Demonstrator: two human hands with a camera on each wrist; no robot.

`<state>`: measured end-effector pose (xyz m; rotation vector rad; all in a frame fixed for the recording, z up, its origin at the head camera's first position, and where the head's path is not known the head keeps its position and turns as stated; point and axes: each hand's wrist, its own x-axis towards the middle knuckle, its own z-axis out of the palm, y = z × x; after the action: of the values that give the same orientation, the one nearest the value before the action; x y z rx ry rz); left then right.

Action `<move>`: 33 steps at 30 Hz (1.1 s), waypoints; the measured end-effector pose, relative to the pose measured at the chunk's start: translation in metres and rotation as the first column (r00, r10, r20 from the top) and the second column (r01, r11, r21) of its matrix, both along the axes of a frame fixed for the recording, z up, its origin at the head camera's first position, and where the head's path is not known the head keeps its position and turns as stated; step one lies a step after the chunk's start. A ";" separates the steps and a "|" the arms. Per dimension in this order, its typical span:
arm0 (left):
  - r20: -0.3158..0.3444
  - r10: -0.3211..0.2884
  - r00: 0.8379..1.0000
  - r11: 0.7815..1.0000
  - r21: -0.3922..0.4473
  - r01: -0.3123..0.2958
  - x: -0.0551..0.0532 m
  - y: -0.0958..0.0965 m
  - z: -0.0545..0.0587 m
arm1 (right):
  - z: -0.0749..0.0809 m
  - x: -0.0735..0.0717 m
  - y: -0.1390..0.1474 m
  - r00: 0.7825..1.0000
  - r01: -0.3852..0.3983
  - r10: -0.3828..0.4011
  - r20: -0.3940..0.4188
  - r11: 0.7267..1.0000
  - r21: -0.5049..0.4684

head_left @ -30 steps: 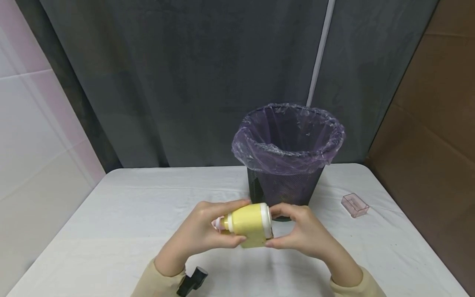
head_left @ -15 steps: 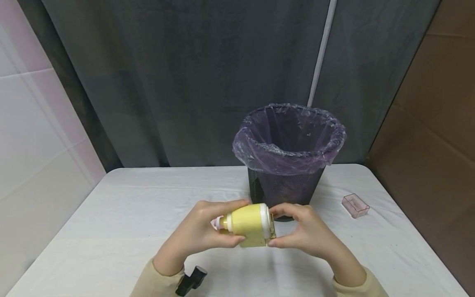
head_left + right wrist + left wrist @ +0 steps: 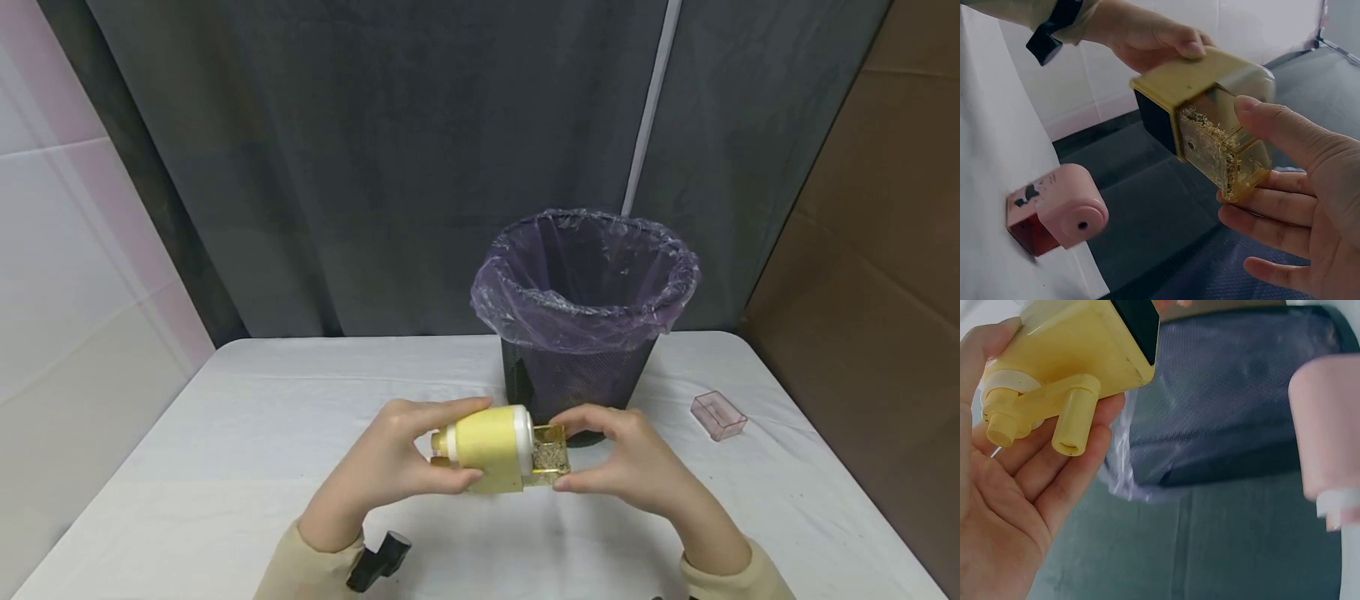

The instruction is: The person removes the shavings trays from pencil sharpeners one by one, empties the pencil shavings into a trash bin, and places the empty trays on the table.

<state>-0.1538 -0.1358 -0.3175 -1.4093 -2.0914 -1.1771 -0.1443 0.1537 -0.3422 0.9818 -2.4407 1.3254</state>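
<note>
A yellow crank pencil sharpener (image 3: 491,437) lies on its side in the air, gripped by my left hand (image 3: 397,458) between fingers and thumb. Its yellow handle (image 3: 1075,419) points at the palm in the left wrist view. With thumb and fingers, my right hand (image 3: 630,458) pinches the clear yellowish shavings drawer (image 3: 1222,153), which sticks partly out of the sharpener's body. Pencil shavings (image 3: 1207,128) fill much of the drawer. On the white cloth stands a pink sharpener (image 3: 1063,209), with an open cavity low on its body; in the head view it is hidden.
A mesh waste bin (image 3: 577,375) with a purple liner (image 3: 585,329) stands behind the hands, right of centre. Further right on the white tabletop (image 3: 300,400) sits a small clear pink drawer (image 3: 718,414). A grey curtain (image 3: 412,167) hangs behind the table.
The drawer has come out of the yellow sharpener toward the right. My right hand has moved slightly right with it, while my left hand and the sharpener have shifted a little left.
</note>
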 end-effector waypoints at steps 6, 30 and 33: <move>0.008 0.060 0.998 0.997 0.038 -0.061 -0.001 -0.016 0.005 | 0.003 -0.001 0.011 0.996 0.061 -0.060 0.059 0.998 -0.025; -0.092 0.314 0.945 0.949 0.067 -0.308 -0.017 -0.048 0.003 | 0.008 -0.002 0.026 0.992 0.128 -0.128 0.009 0.991 -0.042; -0.079 0.350 0.933 0.936 0.063 -0.346 -0.020 -0.053 0.002 | 0.009 -0.001 0.028 0.989 0.147 -0.147 0.011 0.988 -0.039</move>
<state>-0.1733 -0.1884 -0.3153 -0.9932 -2.1227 -0.9931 -0.1455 0.1812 -0.3329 0.7720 -2.4303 1.3253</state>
